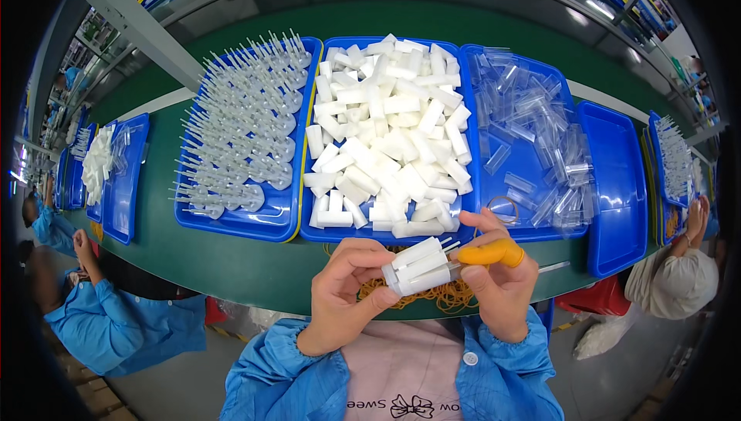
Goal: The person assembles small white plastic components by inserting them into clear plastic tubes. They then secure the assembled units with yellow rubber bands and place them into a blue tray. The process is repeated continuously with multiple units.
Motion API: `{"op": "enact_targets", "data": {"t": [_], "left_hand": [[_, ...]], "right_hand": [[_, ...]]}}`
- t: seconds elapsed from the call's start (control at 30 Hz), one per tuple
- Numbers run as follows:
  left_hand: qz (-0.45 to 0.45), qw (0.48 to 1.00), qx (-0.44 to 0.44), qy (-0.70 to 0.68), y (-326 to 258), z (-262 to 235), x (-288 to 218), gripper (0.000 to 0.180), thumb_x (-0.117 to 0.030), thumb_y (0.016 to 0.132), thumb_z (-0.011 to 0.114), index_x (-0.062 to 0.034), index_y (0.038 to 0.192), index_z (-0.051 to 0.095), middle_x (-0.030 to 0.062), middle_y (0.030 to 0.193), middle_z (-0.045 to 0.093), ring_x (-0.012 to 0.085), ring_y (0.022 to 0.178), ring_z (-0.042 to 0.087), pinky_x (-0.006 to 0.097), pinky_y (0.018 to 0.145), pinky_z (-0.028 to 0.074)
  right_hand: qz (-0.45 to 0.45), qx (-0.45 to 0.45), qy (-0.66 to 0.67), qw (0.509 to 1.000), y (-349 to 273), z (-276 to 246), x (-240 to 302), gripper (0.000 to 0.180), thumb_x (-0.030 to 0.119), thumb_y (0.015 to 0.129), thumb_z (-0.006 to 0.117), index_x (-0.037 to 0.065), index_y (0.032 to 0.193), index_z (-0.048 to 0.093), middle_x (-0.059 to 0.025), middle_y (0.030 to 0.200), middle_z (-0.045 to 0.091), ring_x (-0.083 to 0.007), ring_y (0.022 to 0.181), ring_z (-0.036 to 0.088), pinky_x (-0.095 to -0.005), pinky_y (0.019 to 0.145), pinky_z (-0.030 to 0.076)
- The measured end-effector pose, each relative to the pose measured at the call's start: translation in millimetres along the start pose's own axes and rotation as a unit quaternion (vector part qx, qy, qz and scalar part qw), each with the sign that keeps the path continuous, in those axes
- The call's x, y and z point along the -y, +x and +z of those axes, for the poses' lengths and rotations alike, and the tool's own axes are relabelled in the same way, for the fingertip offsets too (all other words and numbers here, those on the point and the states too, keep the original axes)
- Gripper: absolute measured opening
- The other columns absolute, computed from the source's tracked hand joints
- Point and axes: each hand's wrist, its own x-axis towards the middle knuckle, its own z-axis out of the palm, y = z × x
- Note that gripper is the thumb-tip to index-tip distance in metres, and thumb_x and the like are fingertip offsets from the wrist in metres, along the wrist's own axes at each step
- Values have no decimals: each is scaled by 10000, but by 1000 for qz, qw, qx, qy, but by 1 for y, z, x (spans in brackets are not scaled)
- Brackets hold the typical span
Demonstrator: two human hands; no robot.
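My left hand (345, 291) pinches one end of a bundle of white foam blocks (421, 267) between thumb and fingers. The blocks sit side by side around a clear plastic part, and thin translucent pins poke out at the right end. My right hand (502, 286) wears an orange finger cot (492, 253) and closes on that pin end with thumb and covered finger. A thin brownish loop, which looks like a rubber band (504, 209), shows beside a raised right fingertip; whether it is held, I cannot tell. Below the bundle lies a pile of orange-brown rubber bands (440, 299), partly hidden.
Three blue trays line the green table (255, 267): pinned clear plastic parts (239, 128) at left, loose foam blocks (386, 128) in the middle, clear plastic tubes (532, 135) at right. Another blue tray (616, 189) stands further right. Co-workers (116, 321) sit on both sides.
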Motion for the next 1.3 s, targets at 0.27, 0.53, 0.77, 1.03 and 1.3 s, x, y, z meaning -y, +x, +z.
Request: {"op": "enact_targets", "data": {"t": [0.27, 0.53, 0.77, 1.03, 1.3], "left_hand": [[-4, 1000, 11, 11, 2, 2, -3, 330, 36, 775, 678, 63, 1077, 549, 128, 1122, 457, 197, 1037, 545, 337, 923, 484], [-5, 1000, 3, 0, 2, 2, 2, 336, 23, 783, 679, 54, 1088, 542, 126, 1136, 444, 202, 1045, 540, 335, 919, 491], [-24, 1000, 10, -15, 3, 0, 0, 361, 31, 781, 675, 50, 1111, 529, 120, 1136, 446, 208, 1044, 542, 354, 935, 479], [-72, 994, -17, -77, 8, -4, -10, 560, 90, 754, 566, 20, 1289, 415, 73, 1086, 471, 192, 1042, 548, 315, 903, 463], [-79, 992, -33, -87, 5, -4, -11, 529, 42, 756, 570, 22, 1270, 445, 54, 1073, 476, 167, 984, 557, 284, 830, 457]], "right_hand": [[-37, -35, -31, 998, -4, 5, 3, 120, 103, 719, 723, 68, 824, 675, -30, 847, 648, -283, 1040, 545, -509, 1004, 291], [-53, -16, -79, 995, -3, 5, 11, 122, 90, 708, 723, 53, 813, 674, -36, 830, 656, -282, 1038, 542, -481, 964, 342], [-28, -27, -37, 999, -3, 8, 4, 125, 51, 714, 694, 28, 834, 669, -69, 852, 653, -291, 984, 569, -385, 871, 423], [-105, 32, -241, 964, 52, -38, -2, 206, -8, 761, 598, 36, 949, 669, -110, 962, 633, -287, 917, 583, -369, 803, 464], [-196, 113, -596, 771, 94, -67, -48, 283, 8, 721, 577, 50, 996, 631, -75, 929, 581, -251, 864, 552, -364, 774, 430]]}}
